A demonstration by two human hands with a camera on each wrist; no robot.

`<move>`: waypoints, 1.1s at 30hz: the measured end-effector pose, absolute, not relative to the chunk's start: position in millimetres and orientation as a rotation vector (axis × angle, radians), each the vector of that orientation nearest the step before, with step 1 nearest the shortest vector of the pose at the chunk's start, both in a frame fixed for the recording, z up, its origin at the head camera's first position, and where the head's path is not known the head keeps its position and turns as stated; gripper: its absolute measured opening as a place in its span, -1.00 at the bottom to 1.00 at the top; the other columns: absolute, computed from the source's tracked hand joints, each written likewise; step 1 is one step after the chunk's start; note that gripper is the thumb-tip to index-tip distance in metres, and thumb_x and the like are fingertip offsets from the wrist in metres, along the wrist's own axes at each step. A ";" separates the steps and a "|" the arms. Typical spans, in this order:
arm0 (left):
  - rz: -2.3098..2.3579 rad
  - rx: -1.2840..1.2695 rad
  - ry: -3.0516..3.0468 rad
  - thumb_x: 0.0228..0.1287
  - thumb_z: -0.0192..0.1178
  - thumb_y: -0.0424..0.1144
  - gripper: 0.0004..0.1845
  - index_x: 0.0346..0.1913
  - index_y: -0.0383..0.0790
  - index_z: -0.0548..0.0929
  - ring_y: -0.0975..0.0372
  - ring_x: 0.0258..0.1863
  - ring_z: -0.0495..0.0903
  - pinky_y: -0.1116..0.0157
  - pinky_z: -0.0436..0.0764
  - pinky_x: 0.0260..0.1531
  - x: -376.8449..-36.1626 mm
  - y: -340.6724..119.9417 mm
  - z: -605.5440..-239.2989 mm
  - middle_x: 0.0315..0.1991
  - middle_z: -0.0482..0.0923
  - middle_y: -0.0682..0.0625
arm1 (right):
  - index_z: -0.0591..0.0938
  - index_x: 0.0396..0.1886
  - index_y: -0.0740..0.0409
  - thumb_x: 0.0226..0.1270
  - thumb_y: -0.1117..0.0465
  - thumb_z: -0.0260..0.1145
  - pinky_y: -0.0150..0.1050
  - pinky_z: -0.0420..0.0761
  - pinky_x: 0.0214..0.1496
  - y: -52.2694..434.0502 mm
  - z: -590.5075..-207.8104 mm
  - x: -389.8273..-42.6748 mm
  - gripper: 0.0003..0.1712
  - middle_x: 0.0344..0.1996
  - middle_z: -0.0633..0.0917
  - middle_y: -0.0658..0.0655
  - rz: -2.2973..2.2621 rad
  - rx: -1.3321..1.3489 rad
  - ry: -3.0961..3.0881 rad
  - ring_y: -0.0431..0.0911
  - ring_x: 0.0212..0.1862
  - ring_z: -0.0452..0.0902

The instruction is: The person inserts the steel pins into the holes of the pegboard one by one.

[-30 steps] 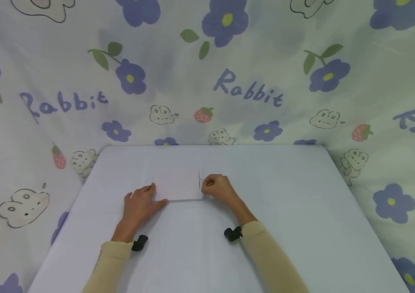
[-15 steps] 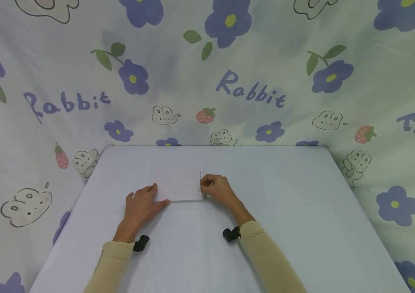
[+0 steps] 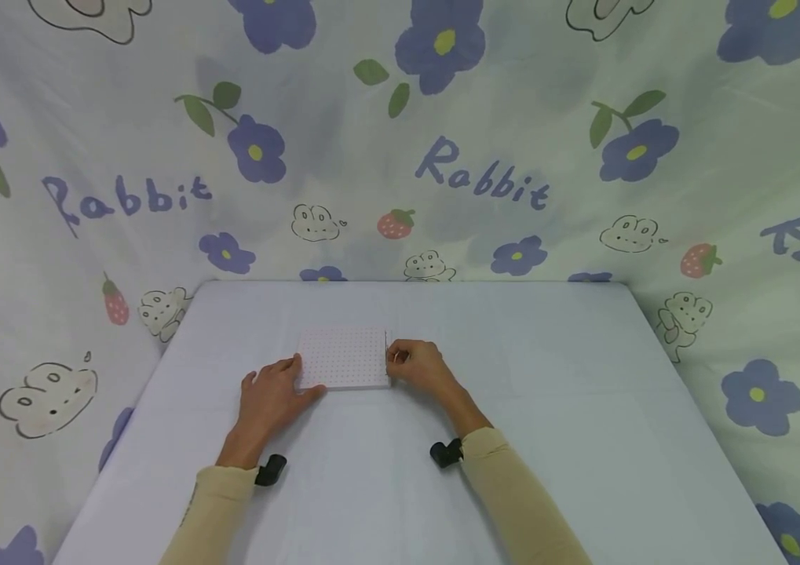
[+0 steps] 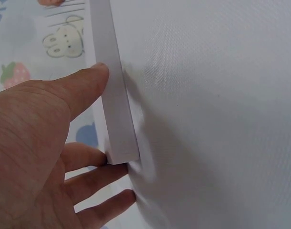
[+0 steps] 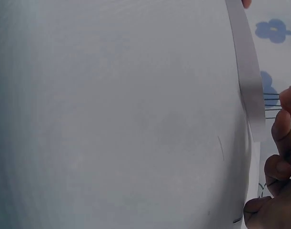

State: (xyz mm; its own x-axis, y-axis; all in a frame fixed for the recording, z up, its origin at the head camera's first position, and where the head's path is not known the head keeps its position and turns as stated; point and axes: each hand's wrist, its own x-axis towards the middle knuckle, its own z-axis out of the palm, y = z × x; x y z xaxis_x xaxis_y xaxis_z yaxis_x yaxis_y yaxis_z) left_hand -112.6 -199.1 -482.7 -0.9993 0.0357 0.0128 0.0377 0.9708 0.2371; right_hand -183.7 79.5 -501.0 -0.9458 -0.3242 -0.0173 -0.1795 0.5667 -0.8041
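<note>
A white, flat board (image 3: 343, 359) dotted with rows of small holes lies on the table. My left hand (image 3: 272, 399) braces its near left corner: the thumb (image 4: 90, 81) presses along the front side, and fairly straight fingers touch the left end. At the right edge, the thumb and forefinger of my right hand (image 3: 419, 366) come together as if pinching something thin, mostly hidden by the fingers. Several thin dark sticks (image 5: 271, 99) stand up from the board in a row beside those fingertips. Their exact kind is too small to tell.
A white-covered table (image 3: 555, 439) spreads around the board. Behind it hangs a printed curtain (image 3: 343, 141) with flowers and rabbits. Small black cameras (image 3: 446, 453) are worn at both wrists, below tan sleeves (image 3: 523, 494).
My right hand stays at the board's right edge, its fingers shifting slightly between frames and showing a small gap now. My left hand and the board keep their places.
</note>
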 end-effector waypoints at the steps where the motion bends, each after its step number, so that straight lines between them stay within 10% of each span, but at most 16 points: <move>1: -0.377 -0.062 -3.109 0.25 0.32 0.20 -0.10 0.43 -0.42 0.38 -0.27 0.28 0.42 -0.37 0.17 0.27 -112.5 -199.0 -483.1 0.35 0.43 -0.36 | 0.69 -0.39 -0.13 0.14 0.17 0.36 -0.33 0.42 -0.46 79.9 -501.3 -183.5 -0.93 -0.48 0.63 -0.07 -1.303 -0.432 2.644 -0.18 -0.43 0.45; 8: -0.384 -0.088 -3.093 0.26 0.33 0.17 -0.12 0.41 -0.43 0.39 -0.30 0.25 0.43 -0.38 0.20 0.24 -111.4 -199.1 -481.7 0.33 0.44 -0.39 | 0.71 -0.29 -0.15 0.25 0.08 0.36 -0.31 0.44 -0.46 88.6 -496.5 -182.5 -0.94 -0.45 0.61 -0.07 -1.239 -0.406 2.682 -0.20 -0.47 0.46; 17: -0.396 -0.085 -3.065 0.25 0.35 0.15 -0.12 0.41 -0.44 0.40 -0.30 0.25 0.44 -0.39 0.19 0.24 -113.8 -201.6 -479.4 0.33 0.44 -0.39 | 0.77 -0.28 -0.09 0.29 0.02 0.39 0.26 0.27 0.20 133.6 -482.3 -181.2 -0.87 -0.45 0.67 -0.13 -1.167 -0.225 2.797 -0.14 -0.33 0.54; 33: -0.399 -0.086 -3.091 0.24 0.35 0.16 -0.11 0.42 -0.43 0.39 -0.31 0.25 0.42 -0.39 0.17 0.24 -114.3 -198.7 -481.7 0.34 0.42 -0.39 | 0.82 -0.37 -0.04 0.22 -0.02 0.42 0.23 0.42 0.00 152.0 -491.8 -168.3 -0.81 -0.34 0.77 -0.07 -0.862 0.045 2.818 -0.05 -0.24 0.63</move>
